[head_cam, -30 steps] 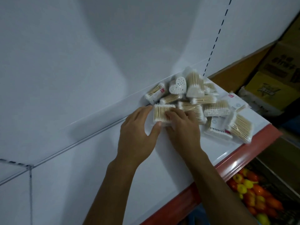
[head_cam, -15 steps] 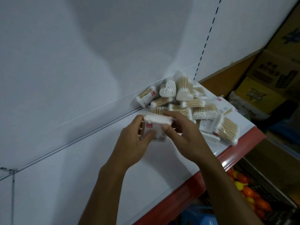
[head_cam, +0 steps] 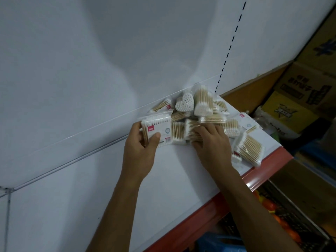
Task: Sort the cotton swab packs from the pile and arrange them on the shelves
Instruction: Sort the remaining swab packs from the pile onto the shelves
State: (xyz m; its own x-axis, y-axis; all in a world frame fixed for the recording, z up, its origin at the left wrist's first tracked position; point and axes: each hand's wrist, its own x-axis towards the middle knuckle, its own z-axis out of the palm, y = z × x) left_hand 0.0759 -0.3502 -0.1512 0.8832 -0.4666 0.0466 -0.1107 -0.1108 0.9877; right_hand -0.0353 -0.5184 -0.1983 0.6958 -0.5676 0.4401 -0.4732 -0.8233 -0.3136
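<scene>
Head view looks down on a white shelf (head_cam: 174, 179) with a red front edge (head_cam: 209, 208). At its far right corner, against the white back panel (head_cam: 91, 70), lies the pile of cotton swab packs (head_cam: 209, 115), the packs tumbled over one another at all angles. A heart-shaped pack (head_cam: 185, 104) stands near the back of the pile, and another pack (head_cam: 249, 148) lies tilted close to the red edge.

The left hand (head_cam: 141, 150) grasps one flat pack (head_cam: 158, 130) at the pile's left side, thumb curled across its printed white face and fingers wrapped behind it; the pack seems to be lifted slightly off the shelf, though the angle makes that hard to judge. The right hand (head_cam: 211, 144) reaches into the middle of the pile, its fingers curled over a bundle of wooden-stemmed swabs (head_cam: 192, 130) just beside the held pack, with the thumb tucked below it.

Cardboard boxes (head_cam: 305, 91) are stacked to the right beyond the shelf, and a wire basket (head_cam: 283, 211) of orange and yellow items sits on the level below.
</scene>
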